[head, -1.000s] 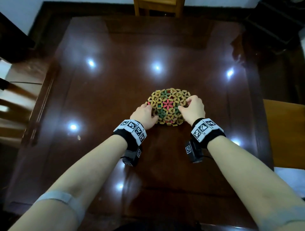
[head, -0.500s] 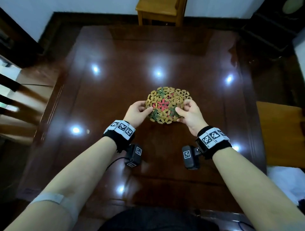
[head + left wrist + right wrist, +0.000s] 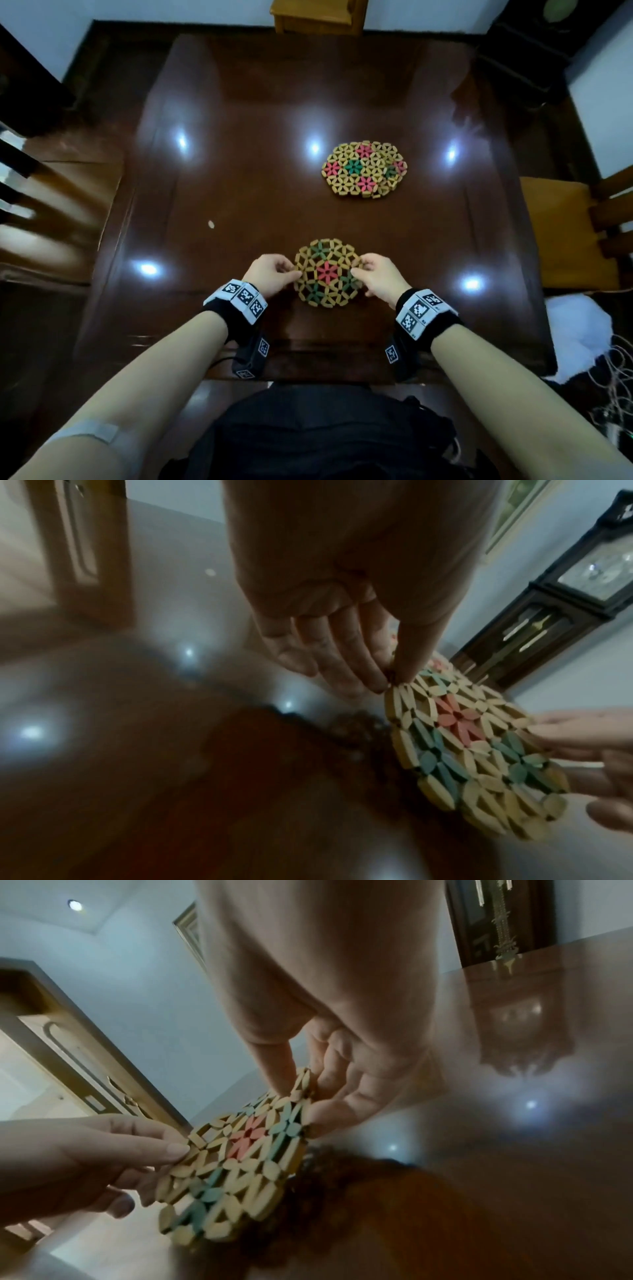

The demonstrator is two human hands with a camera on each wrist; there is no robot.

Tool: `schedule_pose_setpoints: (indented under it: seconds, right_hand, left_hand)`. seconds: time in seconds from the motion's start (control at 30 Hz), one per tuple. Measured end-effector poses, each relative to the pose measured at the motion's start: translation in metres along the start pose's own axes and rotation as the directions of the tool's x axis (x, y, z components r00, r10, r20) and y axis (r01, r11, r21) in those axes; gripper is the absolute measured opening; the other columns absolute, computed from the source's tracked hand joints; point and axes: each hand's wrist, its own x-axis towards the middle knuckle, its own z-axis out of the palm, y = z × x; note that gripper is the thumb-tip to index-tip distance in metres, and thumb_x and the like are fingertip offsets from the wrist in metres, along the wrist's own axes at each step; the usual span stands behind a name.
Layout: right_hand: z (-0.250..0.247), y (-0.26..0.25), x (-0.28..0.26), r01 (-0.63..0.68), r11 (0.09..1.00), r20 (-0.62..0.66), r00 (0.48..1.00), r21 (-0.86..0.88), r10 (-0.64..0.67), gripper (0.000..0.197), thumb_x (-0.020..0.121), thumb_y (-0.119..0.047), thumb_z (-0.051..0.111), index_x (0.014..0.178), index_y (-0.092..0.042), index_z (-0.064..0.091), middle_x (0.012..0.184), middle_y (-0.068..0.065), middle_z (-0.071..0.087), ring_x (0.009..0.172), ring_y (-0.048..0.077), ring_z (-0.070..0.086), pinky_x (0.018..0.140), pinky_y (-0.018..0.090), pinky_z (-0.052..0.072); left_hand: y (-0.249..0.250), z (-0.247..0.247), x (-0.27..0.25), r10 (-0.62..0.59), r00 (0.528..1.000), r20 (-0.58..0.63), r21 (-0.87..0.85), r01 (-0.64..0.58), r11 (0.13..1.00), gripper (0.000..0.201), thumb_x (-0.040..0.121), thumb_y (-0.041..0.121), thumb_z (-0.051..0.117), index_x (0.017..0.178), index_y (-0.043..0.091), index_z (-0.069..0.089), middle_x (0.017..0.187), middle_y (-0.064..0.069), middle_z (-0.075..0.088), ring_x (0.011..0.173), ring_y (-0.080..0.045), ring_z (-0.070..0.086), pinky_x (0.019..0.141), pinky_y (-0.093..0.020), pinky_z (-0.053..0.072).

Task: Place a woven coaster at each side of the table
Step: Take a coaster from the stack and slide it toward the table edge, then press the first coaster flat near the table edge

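Observation:
A woven coaster point(image 3: 327, 272) of tan, green and red pieces hangs just above the near side of the dark table point(image 3: 239, 192). My left hand point(image 3: 274, 275) pinches its left edge between thumb and fingers, and my right hand point(image 3: 373, 275) pinches its right edge. The left wrist view shows the coaster point(image 3: 472, 753) tilted, held at its rim by my left hand point(image 3: 394, 680). In the right wrist view the coaster point(image 3: 236, 1158) is pinched by my right hand point(image 3: 301, 1096). A stack of woven coasters point(image 3: 364, 169) lies flat in the middle of the table, slightly right.
Wooden chairs stand at the far side point(image 3: 315, 15), the right side point(image 3: 568, 229) and the left side point(image 3: 51, 205) of the table. A small pale fleck point(image 3: 211, 224) lies on the table left of centre. A dark clock cabinet point(image 3: 561, 588) stands by the wall.
Both hands have lifted one coaster off the stack and drawn it toward the near edge; the rest of the stack stays in the middle of the table.

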Motion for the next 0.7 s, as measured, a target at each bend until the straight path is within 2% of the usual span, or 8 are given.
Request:
schedule_pose_setpoints:
  seconds: [0.13, 0.2, 0.27, 0.33, 0.4, 0.5, 0.57, 0.7]
  right_hand:
    - [0.03, 0.017, -0.028, -0.039, 0.998, -0.049, 0.998, -0.051, 0.036, 0.052, 0.091, -0.017, 0.056, 0.141, -0.01, 0.04, 0.141, 0.013, 0.049, 0.124, 0.027, 0.053, 0.099, 0.041, 0.048]
    - [0.04, 0.021, -0.04, -0.036, 0.997, -0.071, 0.997, -0.075, 0.03, 0.055, 0.091, -0.013, 0.053, 0.143, -0.012, 0.037, 0.145, 0.011, 0.047, 0.128, 0.026, 0.049, 0.106, 0.041, 0.042]
    - [0.046, 0.026, -0.049, -0.012, 0.963, -0.09, 0.996, -0.268, -0.013, 0.055, 0.09, -0.014, 0.053, 0.143, -0.015, 0.039, 0.15, 0.009, 0.039, 0.136, 0.028, 0.039, 0.112, 0.039, 0.034]
    - [0.054, 0.028, -0.058, 0.005, 0.887, -0.088, 0.995, -0.462, -0.051, 0.056, 0.09, -0.016, 0.051, 0.144, -0.022, 0.038, 0.156, 0.005, 0.028, 0.143, 0.03, 0.024, 0.114, 0.038, 0.024]
    - [0.061, 0.03, -0.064, 0.028, 0.83, -0.032, 0.998, -0.557, -0.055, 0.057, 0.09, -0.015, 0.046, 0.145, -0.028, 0.036, 0.159, 0.001, 0.02, 0.145, 0.028, 0.014, 0.115, 0.039, 0.021]
    - [0.069, 0.032, -0.072, 0.049, 0.75, 0.045, 0.999, -0.66, -0.026, 0.064, 0.087, -0.01, 0.043, 0.146, -0.033, 0.032, 0.162, -0.003, 0.012, 0.148, 0.025, 0.006, 0.118, 0.041, 0.019]
    - [0.071, 0.034, -0.077, 0.039, 0.734, 0.031, 0.999, -0.679, -0.024, 0.065, 0.087, -0.009, 0.042, 0.146, -0.034, 0.032, 0.162, -0.005, 0.011, 0.148, 0.025, 0.007, 0.117, 0.041, 0.02]
    - [0.077, 0.039, -0.086, 0.02, 0.732, -0.01, 0.999, -0.681, -0.037, 0.065, 0.086, -0.01, 0.043, 0.145, -0.034, 0.033, 0.162, -0.005, 0.014, 0.147, 0.025, 0.01, 0.116, 0.04, 0.021]
  left_hand:
    - [-0.025, 0.01, -0.024, 0.0, 1.0, 0.023, 0.037, 0.0, 0.999, 0.017, 0.081, 0.033, 0.069, 0.091, 0.019, 0.072, 0.085, 0.001, 0.069, 0.083, -0.017, 0.065, 0.075, -0.027, 0.05]
    - [-0.033, 0.012, -0.035, -0.009, 1.0, 0.023, 0.038, 0.008, 0.999, 0.024, 0.083, 0.029, 0.067, 0.105, 0.018, 0.069, 0.092, 0.002, 0.068, 0.087, -0.015, 0.063, 0.076, -0.025, 0.048]
    - [-0.039, 0.011, -0.045, 0.017, 1.0, 0.011, 0.101, -0.018, 0.995, 0.031, 0.084, 0.028, 0.064, 0.114, 0.019, 0.065, 0.095, 0.004, 0.067, 0.089, -0.015, 0.061, 0.077, -0.026, 0.048]
    - [-0.044, 0.008, -0.054, 0.09, 0.996, -0.021, 0.237, -0.083, 0.968, 0.036, 0.086, 0.029, 0.06, 0.12, 0.022, 0.059, 0.107, 0.002, 0.064, 0.098, -0.018, 0.06, 0.082, -0.03, 0.049]
    - [-0.049, 0.009, -0.059, 0.233, 0.972, 0.001, 0.43, -0.211, 0.878, 0.042, 0.088, 0.032, 0.054, 0.13, 0.026, 0.051, 0.127, 0.0, 0.056, 0.116, -0.023, 0.052, 0.093, -0.038, 0.047]
    - [-0.053, 0.013, -0.063, 0.369, 0.91, 0.187, 0.607, -0.402, 0.685, 0.048, 0.092, 0.029, 0.046, 0.14, 0.03, 0.041, 0.15, 0.005, 0.038, 0.136, -0.022, 0.033, 0.107, -0.041, 0.032]
    - [-0.056, 0.016, -0.066, 0.375, 0.894, 0.247, 0.626, -0.442, 0.642, 0.048, 0.092, 0.025, 0.043, 0.139, 0.031, 0.043, 0.153, 0.006, 0.034, 0.14, -0.018, 0.028, 0.109, -0.037, 0.027]
    - [-0.057, 0.018, -0.071, 0.387, 0.886, 0.257, 0.623, -0.458, 0.634, 0.049, 0.091, 0.022, 0.042, 0.139, 0.031, 0.044, 0.153, 0.006, 0.035, 0.14, -0.016, 0.028, 0.109, -0.036, 0.025]
